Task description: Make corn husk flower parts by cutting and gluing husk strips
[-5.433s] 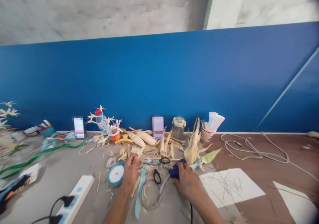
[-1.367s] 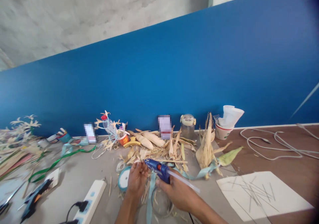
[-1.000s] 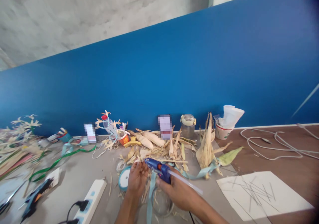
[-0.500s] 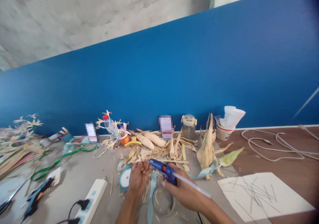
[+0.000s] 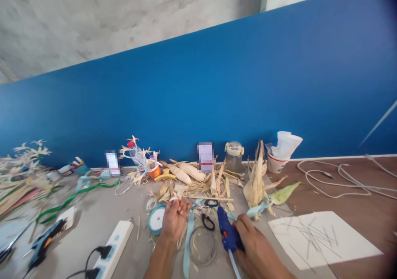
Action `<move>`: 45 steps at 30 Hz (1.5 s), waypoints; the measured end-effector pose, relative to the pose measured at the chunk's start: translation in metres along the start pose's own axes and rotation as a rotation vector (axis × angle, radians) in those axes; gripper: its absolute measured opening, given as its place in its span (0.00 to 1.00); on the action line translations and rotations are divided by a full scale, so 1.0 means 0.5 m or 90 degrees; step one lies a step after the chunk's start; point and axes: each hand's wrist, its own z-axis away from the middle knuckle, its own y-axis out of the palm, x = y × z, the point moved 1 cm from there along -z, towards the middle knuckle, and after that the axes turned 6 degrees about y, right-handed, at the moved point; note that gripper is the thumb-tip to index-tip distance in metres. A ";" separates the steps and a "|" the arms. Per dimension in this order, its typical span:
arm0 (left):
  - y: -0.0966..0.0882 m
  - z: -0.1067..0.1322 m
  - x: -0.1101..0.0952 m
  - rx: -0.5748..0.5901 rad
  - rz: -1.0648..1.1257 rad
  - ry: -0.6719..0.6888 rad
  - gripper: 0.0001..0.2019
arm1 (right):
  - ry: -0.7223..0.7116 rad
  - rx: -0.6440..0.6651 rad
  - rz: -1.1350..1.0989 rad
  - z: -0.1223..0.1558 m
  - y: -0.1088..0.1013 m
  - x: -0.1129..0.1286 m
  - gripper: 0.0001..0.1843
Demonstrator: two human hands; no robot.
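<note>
My left hand is closed, its fingertips pinching a small pale corn husk piece above the pile of husks. In my right hand is a blue hot glue gun, nozzle pointing away from me and a clear glue stick out of its back. Between the hands lie black-handled scissors, a coil of grey wire and a light blue ribbon. A ribbon spool sits just left of my left hand.
A white power strip with black plugs lies at front left, near another glue gun. Corn husks and a lidded jar stand along the blue partition. Thin wires lie on white paper at right.
My right hand has moved the glue gun right and toward me, away from my left hand, and turned its nozzle forward. The scissors now show. My left hand stays nearly in place.
</note>
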 end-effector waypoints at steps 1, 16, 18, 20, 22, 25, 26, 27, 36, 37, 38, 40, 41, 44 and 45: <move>-0.001 0.000 0.001 -0.001 0.003 -0.002 0.18 | 0.014 0.001 0.020 0.001 0.004 -0.003 0.14; 0.011 0.008 -0.002 0.009 0.018 -0.022 0.18 | 0.084 0.051 0.112 0.003 0.015 -0.007 0.15; 0.010 0.007 -0.002 0.013 0.020 -0.028 0.18 | 0.091 0.061 0.104 0.004 0.012 -0.006 0.15; 0.007 0.007 -0.001 0.012 0.021 -0.032 0.18 | 0.102 0.069 0.095 0.004 0.009 -0.003 0.16; 0.004 0.007 -0.001 0.009 0.021 -0.033 0.18 | 0.110 0.075 0.092 0.005 0.006 -0.001 0.16; 0.001 0.007 -0.001 0.013 0.021 -0.033 0.18 | 0.107 0.076 0.103 0.005 -0.005 0.001 0.16; 0.001 0.008 -0.002 0.017 0.021 -0.034 0.18 | 0.102 0.078 0.104 0.005 -0.012 0.001 0.17; 0.002 0.008 -0.002 0.021 0.021 -0.035 0.18 | 0.093 0.080 0.102 0.004 -0.022 0.002 0.18; 0.005 0.010 0.002 0.036 0.005 -0.040 0.19 | -0.077 -0.007 -0.366 -0.082 -0.063 0.115 0.13; 0.004 0.010 0.003 0.037 0.002 -0.039 0.18 | -0.064 -0.020 -0.427 -0.102 -0.046 0.133 0.11; 0.003 0.010 0.004 0.035 -0.002 -0.037 0.18 | -0.051 -0.033 -0.484 -0.123 -0.027 0.149 0.10; 0.000 0.009 0.007 0.020 -0.008 -0.033 0.17 | -0.028 -0.042 -0.585 -0.158 0.012 0.175 0.08; -0.001 0.009 0.008 0.008 -0.009 -0.030 0.16 | -0.019 -0.050 -0.628 -0.171 0.028 0.184 0.07; -0.003 0.007 0.010 -0.022 -0.012 -0.023 0.13 | -0.024 -0.063 -0.691 -0.191 0.058 0.200 0.05; -0.002 0.006 0.011 -0.026 -0.014 -0.023 0.13 | -0.026 -0.061 -0.706 -0.192 0.061 0.201 0.05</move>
